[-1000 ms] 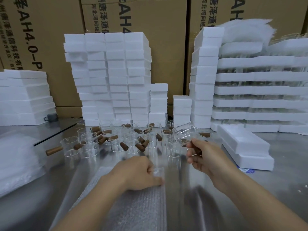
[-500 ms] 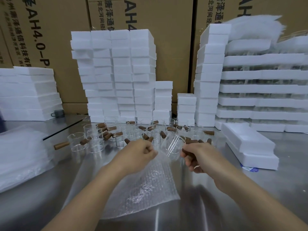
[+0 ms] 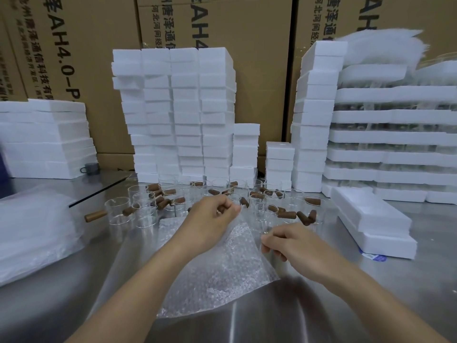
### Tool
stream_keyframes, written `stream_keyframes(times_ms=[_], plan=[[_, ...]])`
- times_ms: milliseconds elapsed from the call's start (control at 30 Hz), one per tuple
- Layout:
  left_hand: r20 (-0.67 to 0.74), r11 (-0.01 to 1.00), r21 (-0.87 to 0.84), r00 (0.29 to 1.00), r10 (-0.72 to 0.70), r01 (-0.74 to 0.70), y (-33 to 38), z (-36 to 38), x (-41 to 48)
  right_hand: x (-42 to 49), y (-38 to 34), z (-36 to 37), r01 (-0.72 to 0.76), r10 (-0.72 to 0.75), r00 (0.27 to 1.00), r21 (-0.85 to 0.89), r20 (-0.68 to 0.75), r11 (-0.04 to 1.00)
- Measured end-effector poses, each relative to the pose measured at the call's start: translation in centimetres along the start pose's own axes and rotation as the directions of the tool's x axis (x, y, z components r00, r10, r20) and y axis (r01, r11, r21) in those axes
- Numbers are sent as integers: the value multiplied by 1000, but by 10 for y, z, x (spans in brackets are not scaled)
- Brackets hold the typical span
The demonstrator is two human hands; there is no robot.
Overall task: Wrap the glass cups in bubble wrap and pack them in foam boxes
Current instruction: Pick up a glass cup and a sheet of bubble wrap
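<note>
- Left hand [image 3: 210,219] pinches the raised top edge of the bubble wrap sheet [image 3: 222,268] on the steel table [image 3: 74,305].
- Right hand [image 3: 294,243]: fingers curled at the sheet's right edge; what they hold cannot be told.
- Glass cups [image 3: 142,206] stand loose just behind the sheet.
- Foam boxes [image 3: 173,115] are stacked closed at the rear, contents hidden.

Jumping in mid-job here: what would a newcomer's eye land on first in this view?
Probably the white foam boxes stacked in tall columns along the back, against brown cartons. Next, the cluster of glass cups with brown handles, mid-table just in front of those stacks. Nearest the camera, the left hand pinches up a corner of a bubble wrap sheet, with the right hand curled at its right edge.
</note>
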State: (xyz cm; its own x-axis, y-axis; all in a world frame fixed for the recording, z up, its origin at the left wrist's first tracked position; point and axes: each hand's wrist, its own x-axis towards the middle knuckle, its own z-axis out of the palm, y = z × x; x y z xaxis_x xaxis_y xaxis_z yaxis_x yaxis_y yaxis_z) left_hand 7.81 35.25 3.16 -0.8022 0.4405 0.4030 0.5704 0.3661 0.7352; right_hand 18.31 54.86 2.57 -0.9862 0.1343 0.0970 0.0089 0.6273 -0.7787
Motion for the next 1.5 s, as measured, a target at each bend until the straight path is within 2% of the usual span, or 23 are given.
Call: stream_keyframes(times_ms=[167,300,467,567,633,700,733,800,833,867,900,933,1000,1100,1167,1300,1400,1500], plan=[[1,987,108,993,118,-117,3,6,-5,-1,2,7,-14,12,997,24,82,1000],[-40,964,108,968,248,-243,16,14,-12,-1,3,6,-28,18,996,120,82,992],[-138,867,270,875,464,-418,33,25,-26,-4,0,1,-68,37,992,269,119,961],[-148,817,273,817,557,-507,40,32,-32,-4,3,3,-82,34,989,348,142,934],[-223,830,216,802,555,-514,44,30,-30,-3,3,5,-75,19,991,445,129,892],[-411,852,222,747,523,-474,46,20,-25,-2,3,5,-59,-13,992,551,127,832],[-520,882,232,714,469,-411,45,12,-22,-1,3,4,-58,-26,991,593,133,803],[-669,969,132,702,243,-209,37,-9,-13,-1,3,3,-58,-59,985,636,162,770],[-671,996,2,738,64,-85,30,-21,-8,0,4,3,-53,-74,983,647,168,761],[-600,985,-163,787,-140,51,25,-33,-4,0,4,3,-53,-76,983,653,168,755],[-469,930,-316,822,-323,186,19,-44,0,0,4,3,-57,-68,984,654,163,754],[-315,863,-401,838,-445,308,16,-53,1,0,4,3,-64,-54,986,652,160,755],[-72,780,-436,846,-528,450,8,-65,-1,1,5,4,-89,-19,987,654,157,751],[184,740,-485,881,-435,467,-2,-71,-4,2,4,4,-92,-13,989,684,146,724],[281,762,-496,907,-313,416,1,-65,-5,0,2,3,-87,-15,991,708,136,701],[236,743,-592,949,-210,312,15,-40,-7,-4,-2,3,-89,-71,981,738,182,669],[227,730,-625,959,-168,276,24,-29,-12,-11,-10,4,-42,-197,955,756,223,653],[208,739,-626,967,-149,249,31,-19,-15,-14,-11,5,-12,-282,934,809,219,588]])
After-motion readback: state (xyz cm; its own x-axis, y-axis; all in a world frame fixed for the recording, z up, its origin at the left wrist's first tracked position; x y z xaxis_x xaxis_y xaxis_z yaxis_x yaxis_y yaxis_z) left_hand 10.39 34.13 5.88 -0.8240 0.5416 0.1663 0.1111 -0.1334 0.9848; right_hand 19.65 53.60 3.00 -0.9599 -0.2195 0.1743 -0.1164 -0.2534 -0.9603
